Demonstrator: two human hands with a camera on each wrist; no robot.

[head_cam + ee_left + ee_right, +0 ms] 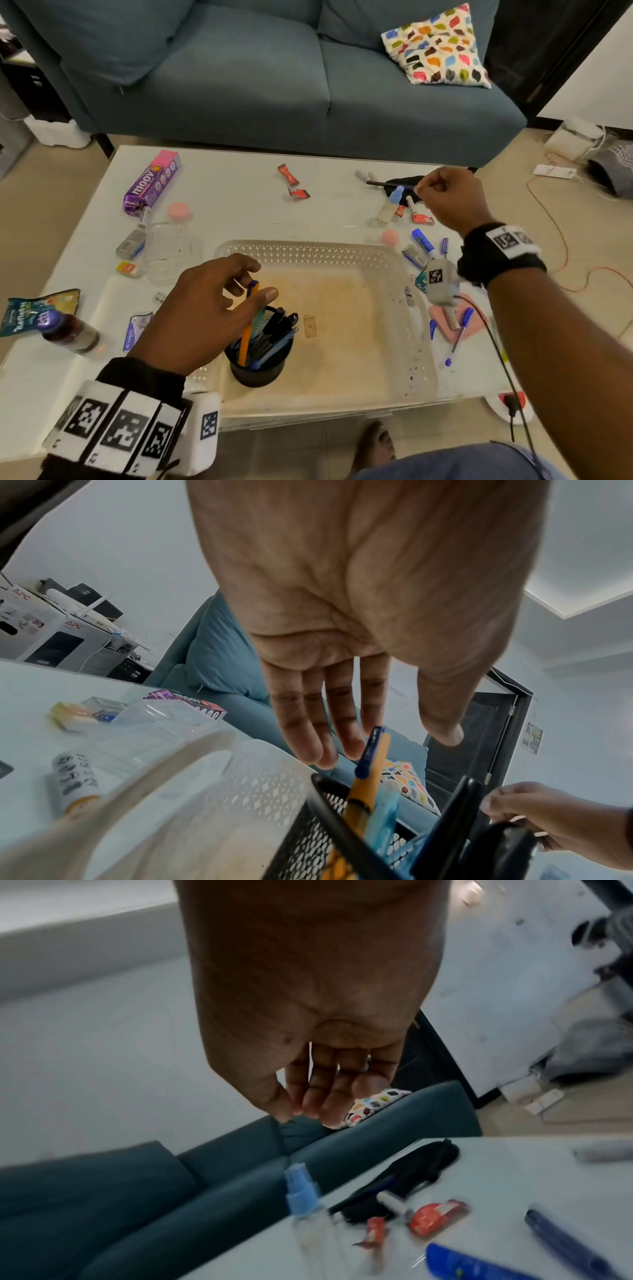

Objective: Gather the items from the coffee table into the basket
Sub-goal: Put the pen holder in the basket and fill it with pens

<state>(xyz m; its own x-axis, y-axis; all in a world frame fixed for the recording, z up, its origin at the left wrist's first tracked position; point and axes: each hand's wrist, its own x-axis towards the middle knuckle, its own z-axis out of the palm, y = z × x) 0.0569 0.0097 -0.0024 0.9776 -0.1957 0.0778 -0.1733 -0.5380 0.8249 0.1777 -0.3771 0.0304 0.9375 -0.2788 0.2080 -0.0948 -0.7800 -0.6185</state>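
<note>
A white perforated basket [308, 253] sits at the near middle of the white coffee table [239, 209]. In its left corner stands a black mesh pen holder [257, 373] full of pens, among them an orange pen with a blue cap [245, 339]. My left hand [239, 287] hovers just over that holder, fingers relaxed and spread, gripping nothing; the left wrist view shows the pen cap [371, 745] beside the fingertips. My right hand [428, 186] hangs above the table's far right, over a black pouch [404, 181] and a blue-capped spray bottle [394, 202]. Its fingers curl to the thumb with nothing seen between them [298, 1110].
Loose items lie around the basket: a purple moov box [152, 181], a clear bottle with a pink cap [171, 246], a dark bottle [68, 330], red wrappers [289, 174], blue pens [459, 335] on a pink cloth. A blue sofa [257, 85] stands behind the table.
</note>
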